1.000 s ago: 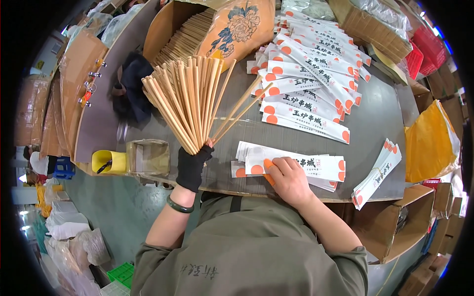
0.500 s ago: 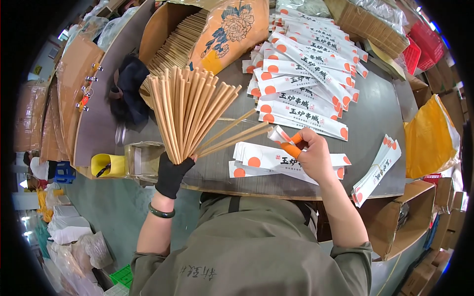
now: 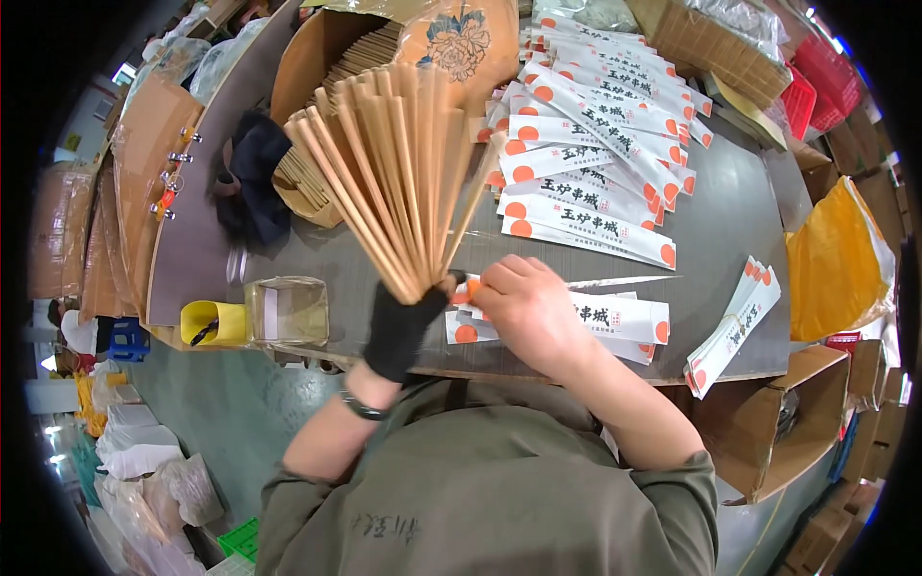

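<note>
Chopsticks (image 3: pixel 408 206) fan away from my left hand (image 3: pixel 405 331), clamped round their ends; my right hand (image 3: pixel 533 312) apparently pinches 1 paper sleeve (image 3: pixel 619 281) crosswise, just beside them.

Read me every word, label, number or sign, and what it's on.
I won't copy wording, only place it:
Piled white sleeves: large black characters; fine print too small.
Lower sleeves by the right hand: black characters, partly covered.
Bundled sleeves: black characters.
Olive garment: dark characters, blurred.
</note>
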